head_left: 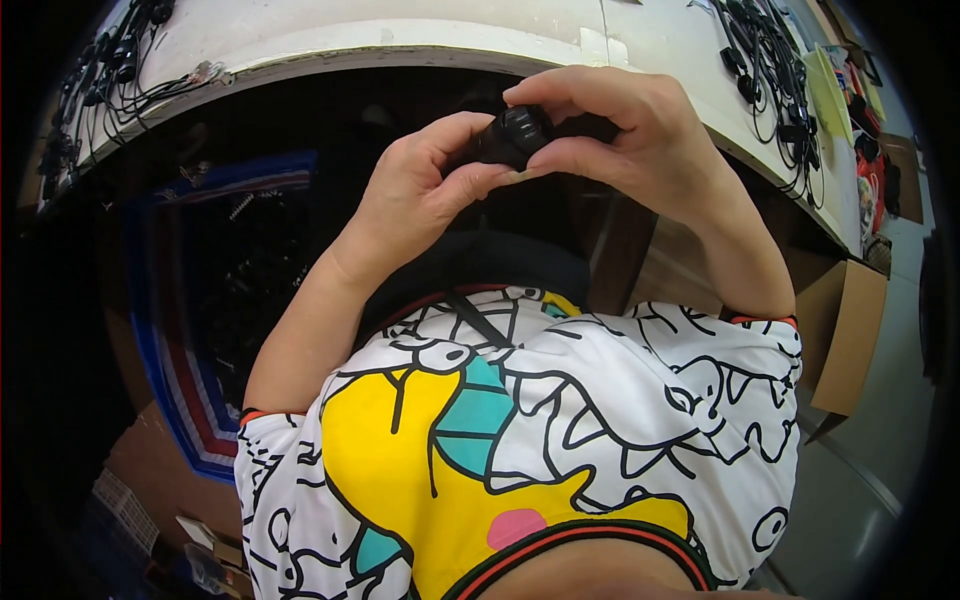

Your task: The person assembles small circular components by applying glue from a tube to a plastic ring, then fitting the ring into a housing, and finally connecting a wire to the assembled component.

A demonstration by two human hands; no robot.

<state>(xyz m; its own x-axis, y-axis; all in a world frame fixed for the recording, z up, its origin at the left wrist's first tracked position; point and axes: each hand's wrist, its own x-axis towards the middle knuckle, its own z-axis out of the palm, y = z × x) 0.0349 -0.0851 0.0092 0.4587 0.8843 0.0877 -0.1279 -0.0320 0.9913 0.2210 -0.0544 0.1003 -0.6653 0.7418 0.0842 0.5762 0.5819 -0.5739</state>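
Note:
A short black cylindrical part with a ribbed cap-like end (524, 132) is held up in front of the table's near edge. My left hand (425, 180) is closed round its left end, with the thumb beneath. From the right, my right hand (635, 130) curls thumb and fingers about the ribbed end, the thumb tip pressing its lower side. The two hands nearly meet at the thumbs. Most of the part's left end is hidden by my left fingers, so its exact kind does not show.
A white table (480, 30) curves across the far side. Bundles of black cables (120, 75) lie at its left end, and more cables (770, 80) at its right. A blue-edged striped bag (180, 330) with dark contents is low at left; a cardboard box (845, 335) stands at right.

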